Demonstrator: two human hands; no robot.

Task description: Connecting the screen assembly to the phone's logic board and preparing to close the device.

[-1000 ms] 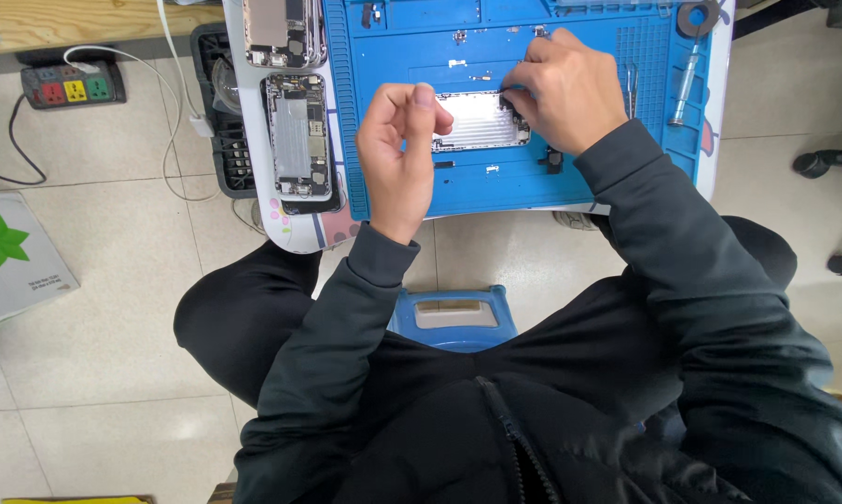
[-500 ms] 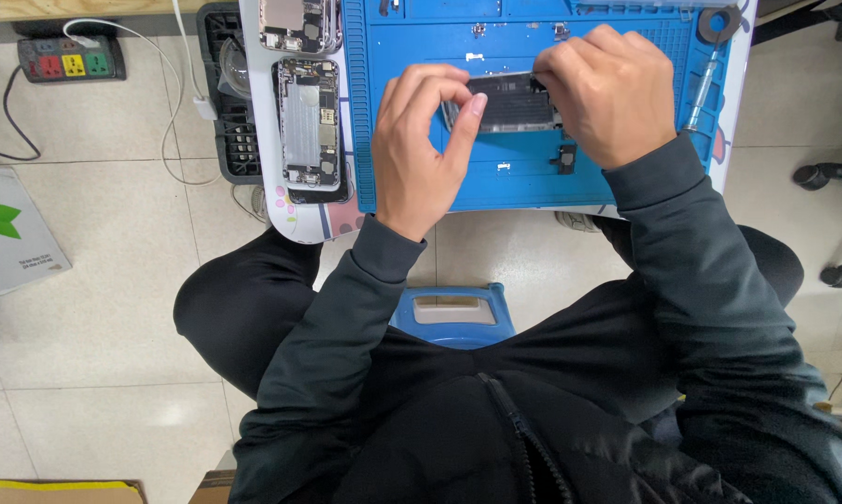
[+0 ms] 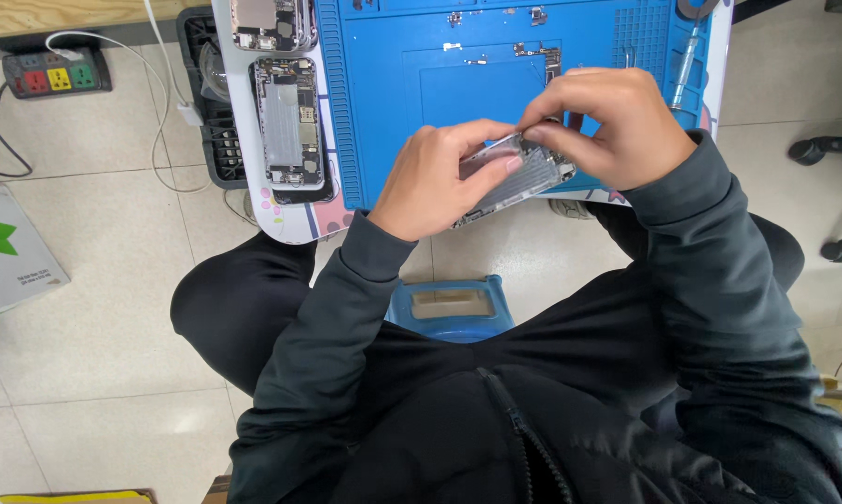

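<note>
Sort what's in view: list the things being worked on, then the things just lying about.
In hand:
left hand
right hand
phone shell held by both
blue mat underneath

Lying about:
opened phone
power strip
screwdriver
blue stool

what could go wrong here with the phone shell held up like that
Both the left hand and right hand hold the opened phone shell near the blue mat's front edge; a slip might drop it to the floor. Small loose parts on the mat could get knocked or lost.

Grey flat package [image 3: 10, 252] with green star, floor left
</note>
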